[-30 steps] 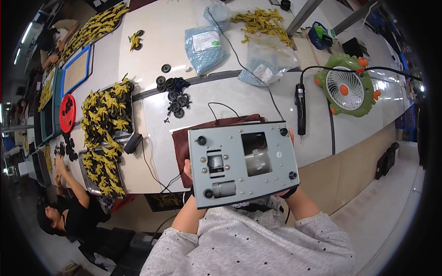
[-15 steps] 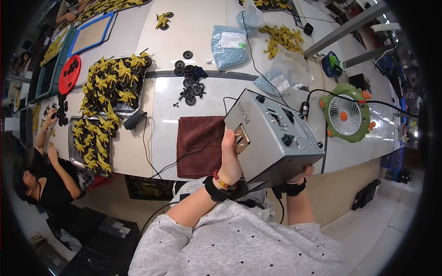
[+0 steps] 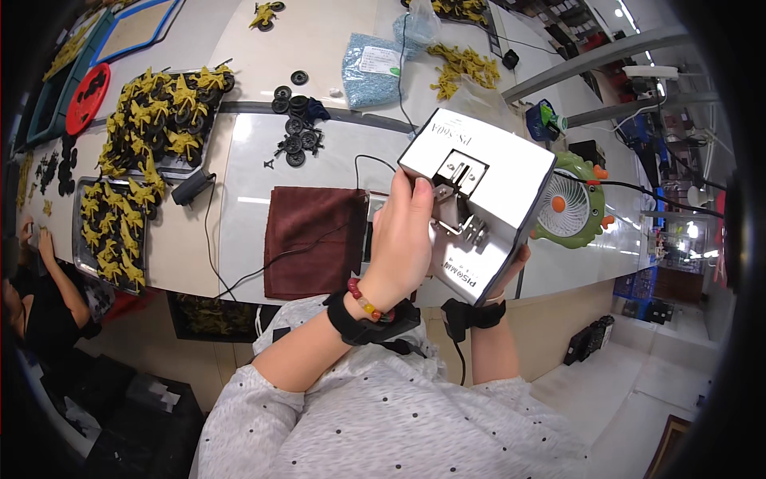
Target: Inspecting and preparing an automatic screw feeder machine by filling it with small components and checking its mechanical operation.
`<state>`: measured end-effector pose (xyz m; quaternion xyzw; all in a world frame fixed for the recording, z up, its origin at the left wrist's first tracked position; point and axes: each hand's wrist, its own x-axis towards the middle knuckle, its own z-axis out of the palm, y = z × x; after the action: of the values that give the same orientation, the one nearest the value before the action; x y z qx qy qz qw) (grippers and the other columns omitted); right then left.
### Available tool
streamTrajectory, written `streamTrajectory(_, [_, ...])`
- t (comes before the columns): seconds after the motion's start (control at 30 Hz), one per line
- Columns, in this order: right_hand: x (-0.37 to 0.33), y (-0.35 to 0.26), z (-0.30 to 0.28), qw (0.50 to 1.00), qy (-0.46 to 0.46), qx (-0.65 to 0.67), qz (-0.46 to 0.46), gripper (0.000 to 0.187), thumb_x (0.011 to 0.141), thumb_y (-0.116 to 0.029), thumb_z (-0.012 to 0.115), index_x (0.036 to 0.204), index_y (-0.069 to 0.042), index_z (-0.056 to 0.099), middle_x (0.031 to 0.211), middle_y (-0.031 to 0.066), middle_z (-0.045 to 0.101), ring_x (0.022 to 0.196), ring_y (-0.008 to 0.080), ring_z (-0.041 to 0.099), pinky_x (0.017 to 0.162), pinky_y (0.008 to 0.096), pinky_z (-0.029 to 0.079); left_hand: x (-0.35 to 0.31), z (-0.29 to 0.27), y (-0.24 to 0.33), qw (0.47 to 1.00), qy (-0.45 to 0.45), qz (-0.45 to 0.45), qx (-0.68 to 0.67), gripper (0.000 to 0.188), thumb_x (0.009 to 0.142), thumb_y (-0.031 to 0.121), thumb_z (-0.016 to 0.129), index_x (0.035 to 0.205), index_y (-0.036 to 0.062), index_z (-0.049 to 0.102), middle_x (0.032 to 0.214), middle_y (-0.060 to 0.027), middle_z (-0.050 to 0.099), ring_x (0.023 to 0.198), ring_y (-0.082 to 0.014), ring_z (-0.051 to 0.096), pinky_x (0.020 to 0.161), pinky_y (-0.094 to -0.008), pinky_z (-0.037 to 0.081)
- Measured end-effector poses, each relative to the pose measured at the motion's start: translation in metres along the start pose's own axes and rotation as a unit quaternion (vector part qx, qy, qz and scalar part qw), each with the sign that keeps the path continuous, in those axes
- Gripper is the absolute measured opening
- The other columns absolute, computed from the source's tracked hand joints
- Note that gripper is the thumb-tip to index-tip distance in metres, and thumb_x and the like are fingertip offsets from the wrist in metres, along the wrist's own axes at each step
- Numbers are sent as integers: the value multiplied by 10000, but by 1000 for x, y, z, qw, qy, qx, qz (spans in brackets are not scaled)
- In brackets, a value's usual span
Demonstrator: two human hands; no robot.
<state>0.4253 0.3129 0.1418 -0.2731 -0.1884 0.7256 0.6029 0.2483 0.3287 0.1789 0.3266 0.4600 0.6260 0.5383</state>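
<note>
We are holding the white metal box (image 3: 479, 203) above the desk's (image 3: 263, 160) front edge, left hand (image 3: 403, 239) fingers wrapped on its face, right hand (image 3: 511, 267) underneath; it is probably heavy, rigid, best gripped by its sides

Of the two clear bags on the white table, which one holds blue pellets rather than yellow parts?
The bag lying flat above the loose black wheels: it is filled with fine blue pellets. The other bag, farther back, looks knotted and lies beside the yellow parts.

Smooth metal box (image 3: 487, 199), matt cloth (image 3: 315, 239)
</note>
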Motion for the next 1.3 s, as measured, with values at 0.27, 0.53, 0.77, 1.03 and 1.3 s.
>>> streamTrajectory(0.27, [4,3,-20,993,94,-74,8,878,694,-661,475,1318,-65,317,1271,173,419,1110,326,474,892,469,439,-3,-2,13,999,-26,34,28,435,920,290,355,1215,-27,402,1041,-211,548,964,-329,517,842,-358,376])
streamTrajectory(0.53, [-3,18,0,997,51,-51,-10,886,687,-661,485,1318,-62,317,1263,176,426,1111,328,474,892,472,438,-7,1,26,996,-36,68,51,475,885,227,428,1260,-59,372,1119,-218,528,1035,-305,513,880,-335,382])
streamTrajectory(0.77, [-9,17,15,999,13,-28,-29,893,681,-660,494,1317,-59,317,1256,178,433,1112,330,473,892,474,437,-6,-11,47,980,-125,146,48,815,611,185,697,1255,-95,284,1140,-211,502,1052,-230,498,913,-307,362])
streamTrajectory(1.03, [3,15,33,999,-30,2,-37,901,675,-660,505,1316,-55,317,1248,181,440,1113,333,473,892,477,436,-9,-10,46,987,-87,112,75,676,681,201,674,1193,-57,315,1090,-188,517,1007,-202,510,882,-298,381])
streamTrajectory(1.3, [5,13,19,996,-69,9,-47,904,656,-613,546,1314,-38,316,1259,189,433,1126,343,460,897,477,430,-12,-14,32,996,-57,63,-28,608,846,375,447,1226,-82,318,1149,-249,491,1054,-302,510,888,-334,380])
